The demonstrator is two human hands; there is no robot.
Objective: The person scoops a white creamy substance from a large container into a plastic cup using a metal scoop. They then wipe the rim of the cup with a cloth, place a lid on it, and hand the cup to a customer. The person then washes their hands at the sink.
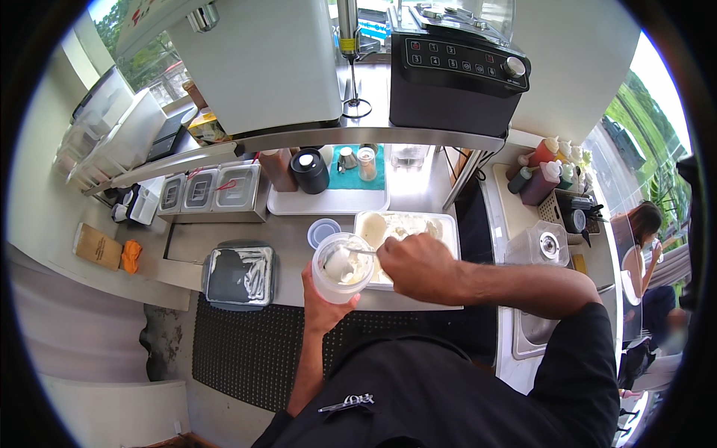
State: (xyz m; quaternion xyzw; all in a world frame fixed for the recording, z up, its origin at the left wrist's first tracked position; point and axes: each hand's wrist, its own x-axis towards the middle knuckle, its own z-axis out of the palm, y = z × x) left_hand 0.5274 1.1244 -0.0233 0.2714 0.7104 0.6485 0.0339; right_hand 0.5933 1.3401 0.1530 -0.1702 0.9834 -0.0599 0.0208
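My left hand point(323, 311) grips a translucent plastic tub point(336, 293) from below and its left side, tilted over the counter's front edge. Inside lies a creamy white mass point(354, 270). My right hand point(417, 267) is closed around the handle of a metal spoon or scoop point(358, 251), whose head reaches into the tub; a rounded white lump point(339, 265) lies at it. Partly under my right hand is a white rectangular container point(454, 238) of pale cream, with a hollow scooped at its left end. A round translucent lid point(323, 232) rests behind the tub.
A dark lid smeared with white cream point(227, 277) lies at the counter's left front. Behind stand lidded steel pans point(234, 187) and a white tray point(319, 207) with bottles. A steel shelf point(369, 136) carries a black blender point(454, 95). Squeeze bottles point(540, 182) and a sink point(529, 336) are right.
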